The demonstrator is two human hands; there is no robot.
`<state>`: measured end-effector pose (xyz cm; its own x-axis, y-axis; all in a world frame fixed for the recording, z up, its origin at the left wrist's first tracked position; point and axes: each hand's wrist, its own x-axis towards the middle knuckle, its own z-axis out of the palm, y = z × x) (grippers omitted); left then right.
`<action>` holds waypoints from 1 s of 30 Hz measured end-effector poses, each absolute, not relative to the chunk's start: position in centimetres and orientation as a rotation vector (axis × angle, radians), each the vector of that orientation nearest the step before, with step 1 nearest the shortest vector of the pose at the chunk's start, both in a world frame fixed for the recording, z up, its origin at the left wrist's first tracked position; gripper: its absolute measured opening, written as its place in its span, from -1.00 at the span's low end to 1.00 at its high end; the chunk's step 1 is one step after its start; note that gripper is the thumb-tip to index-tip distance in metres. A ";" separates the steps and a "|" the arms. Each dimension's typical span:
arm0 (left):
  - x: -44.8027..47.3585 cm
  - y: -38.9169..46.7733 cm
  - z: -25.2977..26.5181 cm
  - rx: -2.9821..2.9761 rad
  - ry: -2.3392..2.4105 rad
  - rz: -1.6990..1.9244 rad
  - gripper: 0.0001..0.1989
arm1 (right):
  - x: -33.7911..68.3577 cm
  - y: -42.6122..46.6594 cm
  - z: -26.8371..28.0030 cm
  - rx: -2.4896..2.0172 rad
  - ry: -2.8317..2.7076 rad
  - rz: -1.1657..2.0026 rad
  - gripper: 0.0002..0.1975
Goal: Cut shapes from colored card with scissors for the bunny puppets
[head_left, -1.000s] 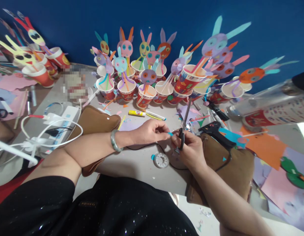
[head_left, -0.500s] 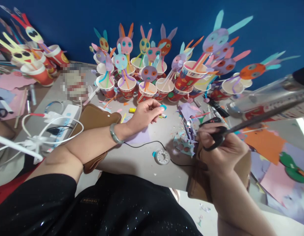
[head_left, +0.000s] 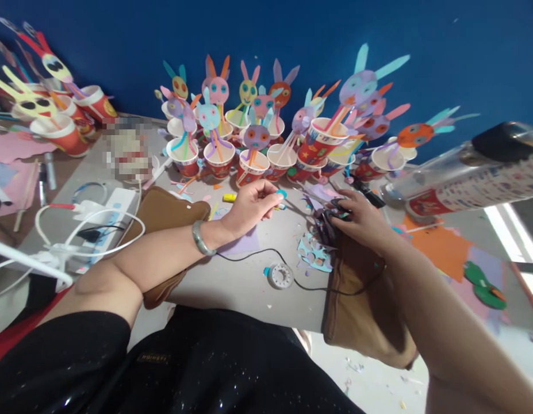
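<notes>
With the white ring-shaped roll (head_left: 280, 276) as the clock's centre, a large brown soft pad (head_left: 369, 322) is lying at four o'clock near the close edge of the grey counter (head_left: 232, 293). A small blue piece is sitting against the roll at nine o'clock. A thin black cord (head_left: 257, 252) is curving past it just beyond. At two o'clock a pale blue paper scrap with round cut-outs (head_left: 314, 253) is lying flat; at ten, a lilac paper sheet (head_left: 242, 242) is resting partly beneath the wrist. The left hand (head_left: 254, 206), at eleven, is pinching a small blue round paper disc (head_left: 282, 194) at twelve. The right hand (head_left: 359, 215), at two, is touching the black-handled metal scissors (head_left: 341, 214); whether it is gripping them I cannot tell. Farther off, between ten and two, red printed paper cups (head_left: 249, 176) are holding long-eared paper figures (head_left: 256, 138) before a dark blue wall (head_left: 266, 29).
</notes>
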<state>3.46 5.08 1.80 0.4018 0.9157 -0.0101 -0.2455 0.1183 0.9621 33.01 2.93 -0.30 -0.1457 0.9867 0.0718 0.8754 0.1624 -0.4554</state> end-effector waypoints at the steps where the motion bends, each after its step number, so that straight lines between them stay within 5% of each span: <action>1: 3.5 5.0 1.8 1.138 0.748 0.972 -0.78 | 33.2 3.5 -0.4 -1.770 -2.103 0.444 -0.89; 18: 3.5 4.5 1.8 1.170 0.749 0.907 -0.82 | 33.9 0.0 2.9 -1.812 -2.051 0.308 -0.87; 23: 3.5 4.4 2.0 1.176 0.733 0.883 -0.78 | 39.4 -3.7 3.7 -2.024 -1.775 0.147 -0.96; 30: 3.6 4.2 2.2 1.160 0.743 0.876 -0.82 | 44.5 -6.5 3.3 -2.510 -1.186 0.104 -0.83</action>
